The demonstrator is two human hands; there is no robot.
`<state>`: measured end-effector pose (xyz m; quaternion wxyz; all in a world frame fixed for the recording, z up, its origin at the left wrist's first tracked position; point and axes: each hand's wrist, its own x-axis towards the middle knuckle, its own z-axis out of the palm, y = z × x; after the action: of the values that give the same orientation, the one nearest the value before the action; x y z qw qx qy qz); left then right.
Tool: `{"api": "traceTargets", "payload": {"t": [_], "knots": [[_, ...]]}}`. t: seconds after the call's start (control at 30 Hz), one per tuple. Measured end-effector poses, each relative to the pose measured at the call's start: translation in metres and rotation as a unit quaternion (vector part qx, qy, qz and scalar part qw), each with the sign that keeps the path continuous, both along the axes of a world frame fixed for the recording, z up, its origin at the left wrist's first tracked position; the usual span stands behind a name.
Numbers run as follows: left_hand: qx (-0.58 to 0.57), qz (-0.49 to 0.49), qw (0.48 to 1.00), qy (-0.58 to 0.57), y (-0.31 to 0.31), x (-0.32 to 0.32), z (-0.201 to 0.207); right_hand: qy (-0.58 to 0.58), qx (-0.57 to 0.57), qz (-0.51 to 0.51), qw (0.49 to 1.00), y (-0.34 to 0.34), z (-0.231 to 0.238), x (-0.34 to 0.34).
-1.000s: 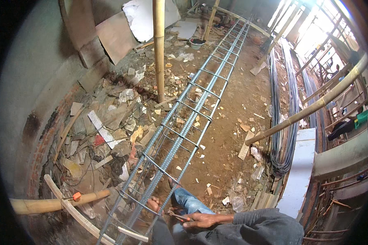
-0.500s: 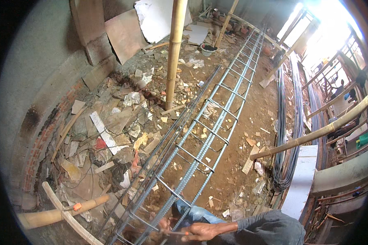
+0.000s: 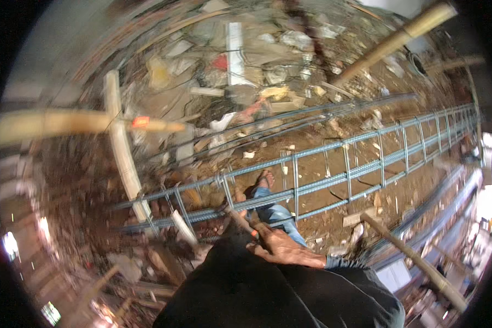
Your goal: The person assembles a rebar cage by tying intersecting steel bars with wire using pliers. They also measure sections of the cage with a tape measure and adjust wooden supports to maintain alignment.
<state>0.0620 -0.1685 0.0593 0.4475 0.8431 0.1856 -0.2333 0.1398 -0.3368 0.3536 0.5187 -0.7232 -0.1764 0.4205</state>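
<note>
A long reinforcing-bar cage (image 3: 350, 176) of ribbed steel bars and square stirrups runs across in front of me. My right hand (image 3: 281, 246) is closed around a slim tool (image 3: 239, 221) with an orange spot near the fingers. The tool's far end reaches the cage's near bars; its exact kind is blurred. A small skin-coloured patch, seemingly my left hand (image 3: 240, 197), shows by the cage bars just beyond the tool, its fingers smeared. A sandalled foot (image 3: 265, 178) and a blue-jeaned leg (image 3: 281, 216) show between and below the bars.
A bamboo pole (image 3: 54, 127) and a pale wooden strip (image 3: 120, 147) cross at the cage's left end. Loose bars (image 3: 306, 115) lie beyond it among broken tiles and rubble. Another bamboo pole (image 3: 399, 44) stands farther off. Bundled bars (image 3: 437, 205) and a slanting pole (image 3: 415, 262) are at right.
The view has swung, so the cage now runs across the picture instead of away from me. My right hand still grips the tool beside the cage.
</note>
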Motion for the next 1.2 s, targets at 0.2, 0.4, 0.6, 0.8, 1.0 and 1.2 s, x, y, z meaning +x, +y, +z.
{"api": "traceTargets", "payload": {"t": [0.2, 0.4, 0.6, 0.8, 1.0, 1.2], "knots": [[-0.043, 0.024, 0.998, 0.036, -0.005, 0.009, -0.010, 0.075, 0.002, 0.069, 0.995, 0.039, 0.018, -0.001], [-0.086, 0.018, 0.994, 0.064, 0.001, 0.019, -0.033, 0.096, -0.046, -0.089, 0.990, 0.072, -0.010, -0.024], [-0.115, 0.008, 0.990, 0.081, 0.004, 0.019, -0.043, 0.180, -0.044, -0.167, 0.968, 0.079, 0.003, -0.042], [-0.128, 0.000, 0.987, 0.098, 0.022, -0.003, -0.038, -0.130, -0.040, -0.243, 0.960, 0.066, -0.021, -0.027], [-0.138, -0.033, 0.984, 0.111, 0.042, -0.051, -0.033, -0.389, -0.243, -0.198, 0.866, 0.026, -0.058, 0.009], [-0.289, -0.177, 0.937, -0.085, 0.081, -0.111, 0.012, -0.441, -0.348, -0.209, 0.800, 0.028, -0.080, 0.011]]}}
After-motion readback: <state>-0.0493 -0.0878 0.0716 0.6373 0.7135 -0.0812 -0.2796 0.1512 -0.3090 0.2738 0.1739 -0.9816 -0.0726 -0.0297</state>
